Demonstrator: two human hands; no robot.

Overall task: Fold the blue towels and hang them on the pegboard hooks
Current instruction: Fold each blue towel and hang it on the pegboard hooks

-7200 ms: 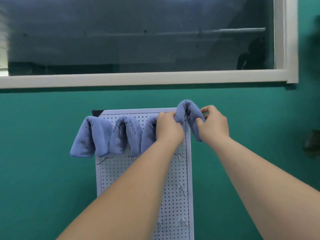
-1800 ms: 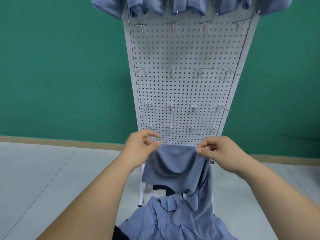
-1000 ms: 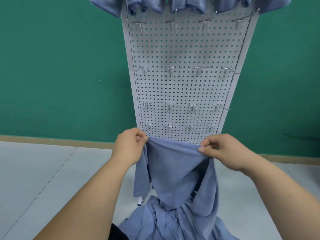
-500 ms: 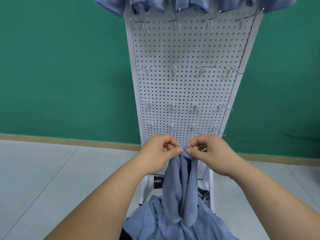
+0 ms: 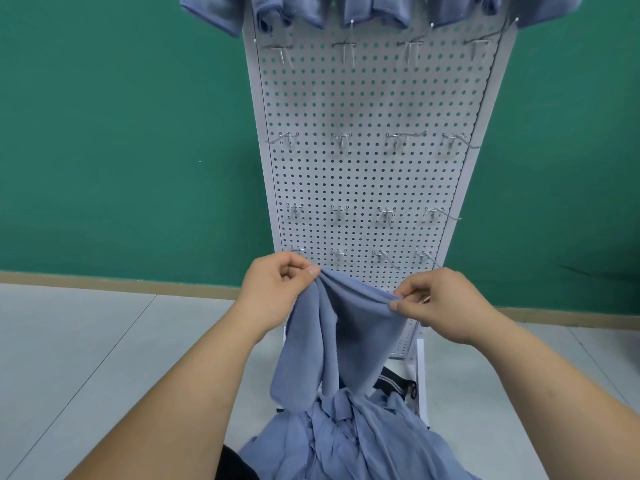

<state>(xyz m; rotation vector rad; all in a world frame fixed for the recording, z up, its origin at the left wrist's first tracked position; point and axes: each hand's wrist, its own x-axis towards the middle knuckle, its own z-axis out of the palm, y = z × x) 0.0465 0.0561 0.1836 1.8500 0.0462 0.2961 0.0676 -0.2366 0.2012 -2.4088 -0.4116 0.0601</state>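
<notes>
A blue towel (image 5: 343, 334) hangs doubled in front of the lower part of the white pegboard (image 5: 374, 174). My left hand (image 5: 273, 289) pinches its top edge at the left end. My right hand (image 5: 440, 306) pinches the same edge at the right end, and the edge runs taut between them. Below lies a heap of more blue towels (image 5: 349, 441). Folded blue towels (image 5: 367, 10) hang across the pegboard's top row. Several rows of bare metal hooks (image 5: 343, 142) stick out of the board.
The pegboard stands on a white frame (image 5: 420, 368) against a green wall (image 5: 121, 133). A grey tiled floor (image 5: 86, 348) lies to the left and right. Something dark (image 5: 394, 384) lies at the foot of the frame, behind the heap.
Half a second ago my hands were together with the towel bunched between them. They have since drawn apart and the top edge is spread out.
</notes>
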